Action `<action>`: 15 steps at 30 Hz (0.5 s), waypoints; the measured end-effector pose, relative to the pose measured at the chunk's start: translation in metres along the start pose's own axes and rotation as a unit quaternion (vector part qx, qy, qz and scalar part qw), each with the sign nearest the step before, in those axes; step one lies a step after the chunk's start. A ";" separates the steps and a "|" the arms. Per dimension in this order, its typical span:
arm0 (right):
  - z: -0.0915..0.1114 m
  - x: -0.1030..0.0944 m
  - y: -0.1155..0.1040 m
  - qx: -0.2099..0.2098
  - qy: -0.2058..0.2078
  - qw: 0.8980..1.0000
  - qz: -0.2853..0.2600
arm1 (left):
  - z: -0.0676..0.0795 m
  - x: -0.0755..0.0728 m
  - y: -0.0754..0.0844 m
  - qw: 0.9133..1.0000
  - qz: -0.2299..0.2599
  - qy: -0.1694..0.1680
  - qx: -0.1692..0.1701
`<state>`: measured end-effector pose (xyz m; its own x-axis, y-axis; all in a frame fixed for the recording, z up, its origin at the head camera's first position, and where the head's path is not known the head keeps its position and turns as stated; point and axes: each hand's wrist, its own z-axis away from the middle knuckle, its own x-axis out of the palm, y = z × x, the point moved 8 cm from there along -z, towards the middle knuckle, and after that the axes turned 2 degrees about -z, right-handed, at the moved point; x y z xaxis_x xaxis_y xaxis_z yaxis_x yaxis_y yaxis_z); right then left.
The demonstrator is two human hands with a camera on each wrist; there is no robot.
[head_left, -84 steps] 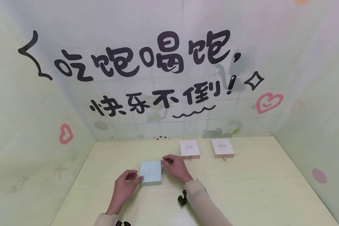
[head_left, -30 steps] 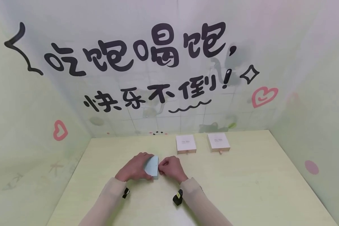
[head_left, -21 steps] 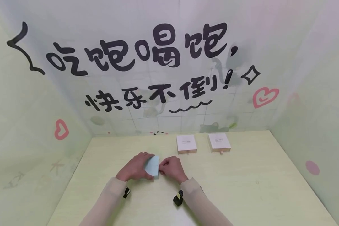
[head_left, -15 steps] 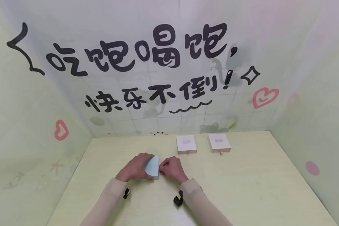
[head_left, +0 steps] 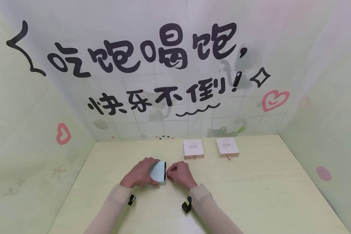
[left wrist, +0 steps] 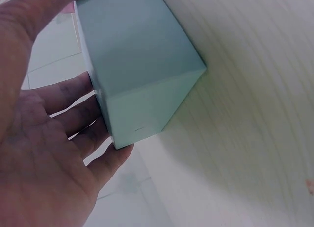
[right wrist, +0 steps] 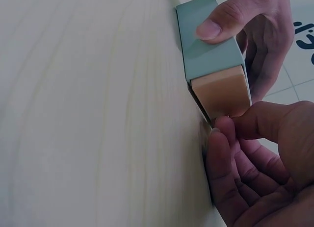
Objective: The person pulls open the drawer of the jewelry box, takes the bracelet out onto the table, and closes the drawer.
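Observation:
A light blue drawer box [head_left: 157,172] rests on the table in the head view. My left hand [head_left: 141,172] grips its outer sleeve from the left, thumb on the near side and fingers on the far side. From the sleeve's right end the inner drawer [right wrist: 221,92] sticks out a little, its side orange-brown in the right wrist view. A dark strip inside it shows from above. My right hand [head_left: 179,174] pinches the drawer's front end between thumb and index finger; what exactly lies between the fingertips is hidden. In the left wrist view, fingers [left wrist: 81,114] lie against the sleeve.
Two white-topped boxes with pinkish sides stand near the back edge of the table [head_left: 251,188], one box [head_left: 193,148] behind my right hand, another box [head_left: 227,147] further right. Printed cloth walls [head_left: 163,126] enclose the table at the back and sides.
The drawer has slid slightly rightward out of the sleeve, with my right hand moving along with it. My left hand, lower on the box at first, now holds the sleeve firmly in place.

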<state>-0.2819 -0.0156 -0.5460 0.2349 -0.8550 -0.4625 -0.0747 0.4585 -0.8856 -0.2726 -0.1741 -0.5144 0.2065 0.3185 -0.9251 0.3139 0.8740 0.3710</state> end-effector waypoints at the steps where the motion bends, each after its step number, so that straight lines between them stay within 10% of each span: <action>1: 0.000 -0.001 0.000 0.000 0.002 1.000 0.001 | 0.000 -0.001 0.000 1.000 0.001 -0.001 -0.001; 15: 0.004 -0.009 0.002 -0.004 0.004 1.000 0.007 | 0.001 -0.001 -0.001 1.000 0.002 0.000 -0.005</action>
<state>-0.2806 -0.0065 -0.5435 0.2260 -0.8506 -0.4748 -0.0861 0.4680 -0.8795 -0.2720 -0.1758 -0.5139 0.2072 0.3216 -0.9239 0.3032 0.8768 0.3732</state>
